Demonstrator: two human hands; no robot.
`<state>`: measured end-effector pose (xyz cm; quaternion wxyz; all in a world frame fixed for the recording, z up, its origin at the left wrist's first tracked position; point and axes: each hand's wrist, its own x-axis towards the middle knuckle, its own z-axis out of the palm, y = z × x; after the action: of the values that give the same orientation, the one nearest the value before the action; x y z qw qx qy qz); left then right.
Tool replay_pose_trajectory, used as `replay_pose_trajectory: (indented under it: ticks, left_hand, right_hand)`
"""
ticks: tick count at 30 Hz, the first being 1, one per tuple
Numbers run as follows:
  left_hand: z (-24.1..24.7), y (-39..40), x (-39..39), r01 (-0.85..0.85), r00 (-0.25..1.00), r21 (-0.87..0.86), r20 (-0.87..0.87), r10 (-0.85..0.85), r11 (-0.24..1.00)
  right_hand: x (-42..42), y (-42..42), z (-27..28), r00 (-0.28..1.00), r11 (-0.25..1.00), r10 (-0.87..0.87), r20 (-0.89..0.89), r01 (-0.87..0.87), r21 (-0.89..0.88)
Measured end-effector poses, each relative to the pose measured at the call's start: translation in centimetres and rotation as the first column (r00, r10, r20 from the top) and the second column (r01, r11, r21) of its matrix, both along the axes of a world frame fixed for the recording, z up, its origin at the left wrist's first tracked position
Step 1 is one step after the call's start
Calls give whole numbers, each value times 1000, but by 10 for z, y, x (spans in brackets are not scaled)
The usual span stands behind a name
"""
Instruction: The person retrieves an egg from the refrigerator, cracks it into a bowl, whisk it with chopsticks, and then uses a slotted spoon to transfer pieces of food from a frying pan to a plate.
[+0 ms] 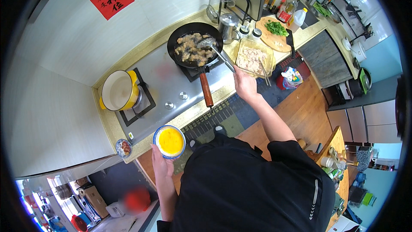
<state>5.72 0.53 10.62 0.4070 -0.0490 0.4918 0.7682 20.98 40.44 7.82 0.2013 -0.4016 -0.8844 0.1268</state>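
A blue-rimmed bowl [155, 137] of beaten egg [170, 141] rests in my left hand [162, 164], just off the counter's front edge. My right hand [245, 84] grips the metal handle of a slotted ladle [207, 42], whose head lies among browned fried pieces [188, 46] in dark oil. These pieces are in a black wok [173, 33] with a wooden handle [206, 88] on the right burner. Close to my right hand stands a glass baking dish [273, 58] of pale raw chopped meat [252, 58], with chopsticks [264, 72] leaning in it.
A yellow pot [130, 98] sits on the left burner, a small patterned dish [119, 148] at the counter's corner. Beyond the baking dish are a round cutting board [267, 37] with chopped greens [276, 28], a cleaver [290, 40] and several bottles. A steel pitcher [228, 27] stands behind the wok.
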Motion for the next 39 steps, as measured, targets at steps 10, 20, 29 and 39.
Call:
replay_pose_trajectory:
  ticks: [10,20,29,39]
  left_hand:
    - [0,15,-5,15,998,-36,-67,-17,999]
    - [9,29,0,24,998,-46,-60,-26,999]
    - [19,36,0,41,997,-18,-69,-43,999]
    - [11,34,6,3,999,-53,-37,-5,999]
  right_hand:
    - [3,1,-18,996,974,-91,-7,87,-211]
    - [3,6,-15,994,944,-81,77,101,-315]
    - [4,16,-25,997,964,-54,57,67,-258]
    - [-4,22,-16,994,962,-25,104,53,-268]
